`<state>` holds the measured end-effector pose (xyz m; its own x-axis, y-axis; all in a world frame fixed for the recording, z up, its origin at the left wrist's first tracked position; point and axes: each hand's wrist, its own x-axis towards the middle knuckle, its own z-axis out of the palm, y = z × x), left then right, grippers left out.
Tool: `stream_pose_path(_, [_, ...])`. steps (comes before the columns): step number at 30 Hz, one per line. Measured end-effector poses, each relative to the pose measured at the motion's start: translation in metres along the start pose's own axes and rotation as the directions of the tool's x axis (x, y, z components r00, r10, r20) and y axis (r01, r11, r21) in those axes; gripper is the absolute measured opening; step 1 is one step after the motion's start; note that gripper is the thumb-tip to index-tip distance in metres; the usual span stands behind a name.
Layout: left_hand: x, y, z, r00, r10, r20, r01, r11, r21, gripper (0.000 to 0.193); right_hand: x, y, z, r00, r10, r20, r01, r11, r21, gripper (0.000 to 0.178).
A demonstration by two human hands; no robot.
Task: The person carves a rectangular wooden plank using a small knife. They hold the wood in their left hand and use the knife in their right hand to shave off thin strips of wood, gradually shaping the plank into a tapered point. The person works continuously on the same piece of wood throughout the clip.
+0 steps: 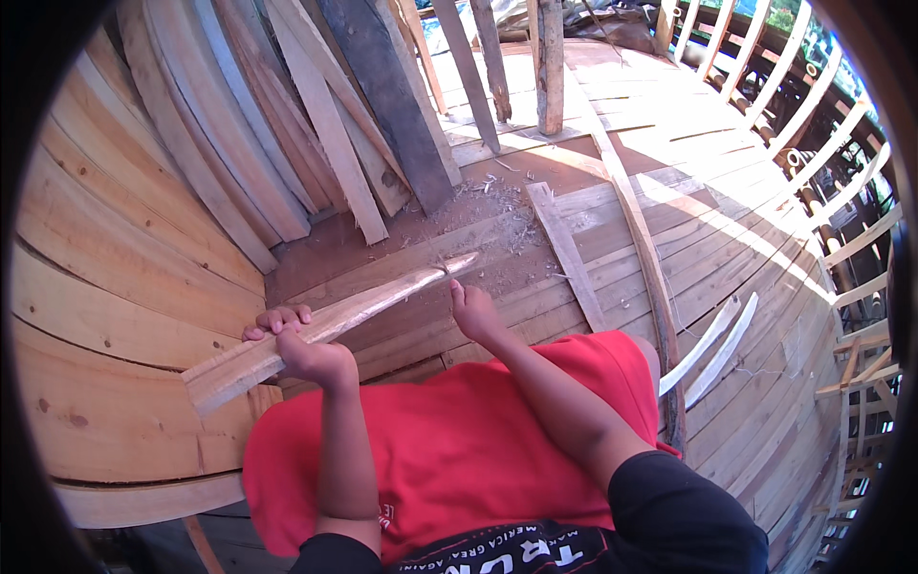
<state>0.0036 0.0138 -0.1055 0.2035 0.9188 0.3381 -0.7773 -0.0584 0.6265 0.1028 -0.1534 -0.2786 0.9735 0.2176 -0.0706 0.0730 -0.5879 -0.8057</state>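
A long, tapering piece of wood point(330, 320) lies slanted before me, its broad squared end at the left and its narrow, pale tip pointing up and right. My left hand point(304, 346) is wrapped around it near the broad end, with the fingers over the far edge. Just below the narrow end is my right hand point(474, 312), closed like a fist with the thumb side up. A small dark spot shows on the wood by that hand. Whatever the right hand holds, if anything, is hidden.
Curved planks point(115, 316) form a wall at the left, with loose boards point(330, 124) leaning on it. Wood shavings point(507, 225) litter the plank floor point(765, 383). A short board point(566, 253), a long beam point(631, 210) and two curved pale strips point(722, 352) lie rightward. Posts point(550, 72) stand ahead.
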Motion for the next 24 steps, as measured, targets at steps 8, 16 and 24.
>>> stream_pose_path(8, [-0.016,-0.048,-0.027,0.994,-0.111,-0.02,0.111,0.994,-0.002,0.032,-0.003,-0.006,-0.014,0.999,-0.01,0.032,0.01,1.0,0.001,0.058])
stream_pose_path(16, [-0.003,0.001,-0.004,0.976,0.03,0.214,-0.032,0.999,0.007,0.031,-0.035,-0.066,-0.045,0.964,-0.118,0.236,0.064,0.972,0.226,0.065])
stream_pose_path(24, [-0.008,0.008,-0.005,0.987,0.069,0.144,-0.075,0.996,0.04,0.031,-0.039,-0.058,-0.019,0.971,-0.164,0.172,0.134,0.976,0.173,0.062])
